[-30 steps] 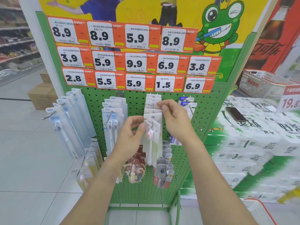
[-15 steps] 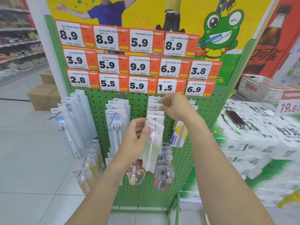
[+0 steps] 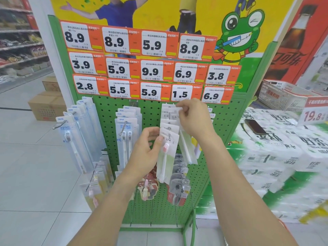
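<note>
Toothbrush packs being sorted on a pegboard hook in a shop aisle.

The front toothbrush pack (image 3: pixel 167 155) hangs at the outer end of the hook (image 3: pixel 169 134), midway up the green pegboard (image 3: pixel 152 112). It has a flat white card top with a clear sleeve below, showing a white handle and pink bristles. It looks light and thin, likely bendy and a little slick (the film would crease if squeezed), so the stiffer card edge near the hang hole seems the best place to hold. The left hand (image 3: pixel 144 153) has its grip pinched on that pack's left edge. The right hand (image 3: pixel 193 119) pinches the card top of a rear pack (image 3: pixel 170 110) on the same hook, just under the price tags (image 3: pixel 181 94).
</note>
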A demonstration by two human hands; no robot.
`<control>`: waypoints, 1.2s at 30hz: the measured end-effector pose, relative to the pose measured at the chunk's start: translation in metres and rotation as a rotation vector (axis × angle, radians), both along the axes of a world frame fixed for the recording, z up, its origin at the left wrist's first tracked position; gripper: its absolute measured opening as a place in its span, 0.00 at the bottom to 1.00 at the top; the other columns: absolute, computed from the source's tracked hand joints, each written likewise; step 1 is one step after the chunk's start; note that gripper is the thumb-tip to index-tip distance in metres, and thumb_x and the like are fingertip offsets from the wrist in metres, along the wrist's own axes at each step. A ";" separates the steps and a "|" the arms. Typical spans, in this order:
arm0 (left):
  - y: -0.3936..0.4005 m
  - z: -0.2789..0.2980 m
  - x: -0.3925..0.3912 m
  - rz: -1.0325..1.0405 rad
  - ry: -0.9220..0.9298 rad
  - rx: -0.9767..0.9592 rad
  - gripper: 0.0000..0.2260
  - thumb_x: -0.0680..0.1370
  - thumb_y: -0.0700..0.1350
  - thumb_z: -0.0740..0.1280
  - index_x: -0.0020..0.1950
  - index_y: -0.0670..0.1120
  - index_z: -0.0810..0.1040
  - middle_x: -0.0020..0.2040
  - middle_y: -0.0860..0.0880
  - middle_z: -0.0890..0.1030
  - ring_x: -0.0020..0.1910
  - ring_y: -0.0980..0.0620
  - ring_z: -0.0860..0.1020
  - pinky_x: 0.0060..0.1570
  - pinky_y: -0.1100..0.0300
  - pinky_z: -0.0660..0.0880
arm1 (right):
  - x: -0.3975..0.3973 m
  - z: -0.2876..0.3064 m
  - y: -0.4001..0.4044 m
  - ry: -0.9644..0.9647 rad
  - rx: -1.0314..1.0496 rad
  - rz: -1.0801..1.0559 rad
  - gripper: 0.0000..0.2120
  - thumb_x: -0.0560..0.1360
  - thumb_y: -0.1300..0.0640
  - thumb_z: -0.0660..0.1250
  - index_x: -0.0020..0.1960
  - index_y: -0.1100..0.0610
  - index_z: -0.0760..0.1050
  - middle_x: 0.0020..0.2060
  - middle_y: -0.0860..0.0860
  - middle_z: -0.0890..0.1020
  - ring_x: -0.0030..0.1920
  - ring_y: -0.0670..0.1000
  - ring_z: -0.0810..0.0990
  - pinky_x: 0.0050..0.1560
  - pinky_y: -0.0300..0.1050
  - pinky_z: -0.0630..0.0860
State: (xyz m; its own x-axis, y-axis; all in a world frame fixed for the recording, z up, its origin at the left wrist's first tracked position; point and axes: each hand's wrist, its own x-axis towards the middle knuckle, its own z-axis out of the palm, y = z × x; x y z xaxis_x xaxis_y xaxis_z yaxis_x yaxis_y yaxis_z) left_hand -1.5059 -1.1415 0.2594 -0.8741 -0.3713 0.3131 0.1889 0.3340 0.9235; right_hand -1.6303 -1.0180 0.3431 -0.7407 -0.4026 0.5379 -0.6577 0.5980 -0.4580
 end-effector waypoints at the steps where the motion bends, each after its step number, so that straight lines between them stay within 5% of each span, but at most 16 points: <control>1: 0.000 0.000 0.001 -0.002 0.001 0.000 0.08 0.83 0.48 0.63 0.62 0.57 0.72 0.59 0.62 0.77 0.58 0.69 0.75 0.54 0.75 0.71 | 0.002 -0.001 0.001 0.027 -0.008 -0.004 0.15 0.77 0.66 0.63 0.58 0.57 0.83 0.40 0.50 0.75 0.45 0.47 0.70 0.45 0.41 0.64; 5: 0.002 0.000 0.001 0.002 -0.008 0.009 0.07 0.83 0.48 0.64 0.59 0.59 0.72 0.58 0.61 0.78 0.56 0.69 0.76 0.53 0.75 0.71 | 0.019 0.002 0.009 0.147 -0.098 -0.020 0.14 0.77 0.66 0.65 0.61 0.60 0.82 0.44 0.50 0.73 0.42 0.48 0.71 0.44 0.37 0.63; 10: 0.002 0.000 0.003 0.008 -0.018 0.034 0.06 0.84 0.48 0.63 0.61 0.54 0.73 0.57 0.60 0.79 0.54 0.71 0.76 0.51 0.77 0.71 | 0.047 0.008 0.027 0.333 -0.226 -0.007 0.12 0.77 0.65 0.67 0.58 0.60 0.83 0.43 0.51 0.76 0.38 0.51 0.77 0.43 0.51 0.78; 14: 0.000 -0.004 0.011 0.037 -0.058 0.071 0.10 0.84 0.47 0.62 0.65 0.51 0.74 0.61 0.58 0.78 0.56 0.71 0.75 0.51 0.79 0.69 | 0.074 0.002 0.061 0.537 -0.413 0.040 0.10 0.75 0.69 0.69 0.54 0.64 0.83 0.43 0.51 0.75 0.36 0.51 0.78 0.40 0.43 0.78; 17: 0.007 -0.007 0.027 0.177 -0.022 0.121 0.08 0.84 0.44 0.63 0.62 0.48 0.76 0.58 0.56 0.79 0.53 0.73 0.75 0.48 0.81 0.68 | 0.093 -0.012 0.075 0.564 -0.534 0.028 0.09 0.74 0.72 0.69 0.52 0.64 0.82 0.42 0.53 0.75 0.39 0.42 0.76 0.39 0.42 0.78; 22: 0.049 -0.034 0.071 0.271 0.035 0.182 0.06 0.81 0.36 0.66 0.50 0.46 0.79 0.43 0.54 0.82 0.44 0.63 0.79 0.45 0.73 0.72 | 0.121 -0.062 0.088 0.275 -0.622 0.050 0.11 0.73 0.71 0.68 0.52 0.59 0.81 0.41 0.51 0.76 0.40 0.41 0.77 0.41 0.36 0.77; 25: 0.067 -0.065 0.095 -0.002 -0.160 0.211 0.04 0.82 0.42 0.66 0.54 0.49 0.79 0.49 0.58 0.83 0.52 0.61 0.80 0.50 0.72 0.72 | 0.130 -0.098 0.090 -0.074 -0.659 0.062 0.11 0.75 0.68 0.69 0.51 0.55 0.84 0.41 0.51 0.79 0.40 0.43 0.78 0.42 0.35 0.74; 28: 0.076 -0.092 0.109 -0.238 -0.375 0.282 0.08 0.84 0.47 0.61 0.55 0.47 0.80 0.46 0.59 0.84 0.47 0.64 0.80 0.46 0.73 0.71 | 0.130 -0.128 0.092 -0.326 -0.764 0.013 0.16 0.76 0.70 0.70 0.49 0.49 0.85 0.41 0.55 0.78 0.40 0.45 0.78 0.43 0.36 0.74; 32: 0.082 -0.116 0.128 -0.246 -0.502 0.316 0.08 0.83 0.39 0.62 0.54 0.43 0.81 0.44 0.53 0.87 0.44 0.57 0.83 0.45 0.69 0.74 | 0.130 -0.156 0.096 -0.609 -0.861 -0.090 0.15 0.76 0.69 0.70 0.47 0.49 0.86 0.40 0.53 0.82 0.40 0.48 0.79 0.44 0.44 0.78; 36: 0.083 -0.128 0.138 -0.195 -0.542 0.426 0.08 0.83 0.35 0.62 0.54 0.41 0.82 0.43 0.47 0.87 0.41 0.48 0.86 0.42 0.63 0.78 | 0.128 -0.172 0.095 -0.882 -0.839 -0.133 0.08 0.78 0.66 0.70 0.51 0.54 0.83 0.40 0.50 0.84 0.37 0.46 0.82 0.35 0.39 0.80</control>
